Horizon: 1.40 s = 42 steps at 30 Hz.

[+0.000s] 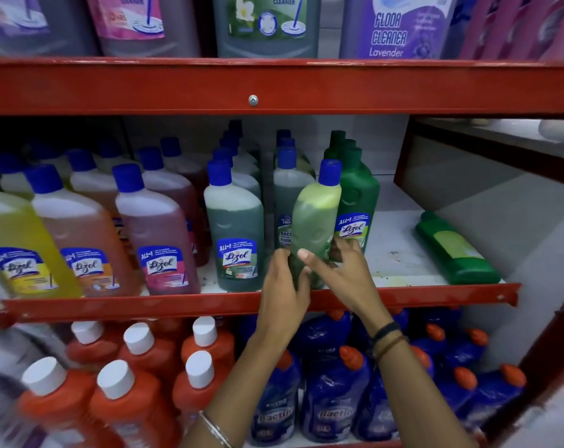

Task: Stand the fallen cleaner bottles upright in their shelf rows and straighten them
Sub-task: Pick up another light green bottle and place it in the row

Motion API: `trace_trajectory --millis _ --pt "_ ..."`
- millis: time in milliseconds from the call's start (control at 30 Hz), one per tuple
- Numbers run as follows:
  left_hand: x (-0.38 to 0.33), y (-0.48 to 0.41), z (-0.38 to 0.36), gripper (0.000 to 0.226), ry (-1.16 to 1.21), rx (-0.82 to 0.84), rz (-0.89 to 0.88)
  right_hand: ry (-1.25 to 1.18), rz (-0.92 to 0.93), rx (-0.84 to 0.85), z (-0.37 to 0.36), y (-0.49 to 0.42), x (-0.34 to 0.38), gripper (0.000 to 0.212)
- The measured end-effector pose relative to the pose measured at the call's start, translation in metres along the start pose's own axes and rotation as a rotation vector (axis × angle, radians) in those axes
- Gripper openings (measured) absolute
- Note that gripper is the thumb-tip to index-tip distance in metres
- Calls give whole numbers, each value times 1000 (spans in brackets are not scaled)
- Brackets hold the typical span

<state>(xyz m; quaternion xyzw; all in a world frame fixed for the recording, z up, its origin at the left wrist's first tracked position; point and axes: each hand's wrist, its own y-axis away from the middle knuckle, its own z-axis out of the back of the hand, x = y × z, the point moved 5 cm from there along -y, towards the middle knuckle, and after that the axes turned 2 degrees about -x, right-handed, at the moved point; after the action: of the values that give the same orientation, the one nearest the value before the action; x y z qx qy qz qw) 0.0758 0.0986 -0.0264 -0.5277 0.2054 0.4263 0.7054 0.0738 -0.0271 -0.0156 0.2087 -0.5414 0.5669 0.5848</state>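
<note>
Three red shelf tiers (274, 87) stacked with cleaner, middle tier (403, 294) carrying blue-capped rows at left and centre. One light-green bottle (316, 218) at the near edge of that tier, clasped low on its body between both hands, left hand (282, 286) wrapped round its left side and right hand (338, 270) curled round the right, cap tipped right, long axis not quite vertical. Further right, well apart, fallen green bottle (455, 250) flat on its side, neck far-left, base near-right; nearer the right hand, likely next.
</note>
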Motion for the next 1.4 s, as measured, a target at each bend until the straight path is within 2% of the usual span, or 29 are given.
trace_trajectory --millis 67,133,267,367,467,567,667,800,1133,1233,1300,1400 --pt "0 3 0 22 53 42 -19 53 2 -42 -5 -3 6 69" --pt "1 7 2 28 61 60 -47 77 -23 -84 -8 -9 3 71" --pt "-1 2 7 38 62 57 -87 2 -35 -109 -5 -12 -2 41" --pt "3 -9 2 41 60 106 -3 -102 -54 -117 -4 -10 4 18" --pt "14 -14 -6 56 87 223 89 -263 -39 -36 -2 -13 5 18" --pt "18 -15 -8 69 75 287 103 -386 -32 107 -2 -18 3 31" --pt "13 -16 -6 73 -28 183 88 -402 -19 197 -1 -25 3 44" --pt "8 -10 -6 74 -133 45 93 -370 8 258 1 -30 5 42" --pt "4 -5 -8 69 -286 -73 80 -372 54 216 -8 -29 1 31" --pt "0 0 -10 67 -285 -122 87 -330 59 200 -8 -25 -3 39" --pt "-9 3 -10 64 -298 -214 24 -229 72 160 0 -19 -8 42" --pt "-42 4 -22 48 -273 -312 -200 -125 77 2 42 -18 -16 34"
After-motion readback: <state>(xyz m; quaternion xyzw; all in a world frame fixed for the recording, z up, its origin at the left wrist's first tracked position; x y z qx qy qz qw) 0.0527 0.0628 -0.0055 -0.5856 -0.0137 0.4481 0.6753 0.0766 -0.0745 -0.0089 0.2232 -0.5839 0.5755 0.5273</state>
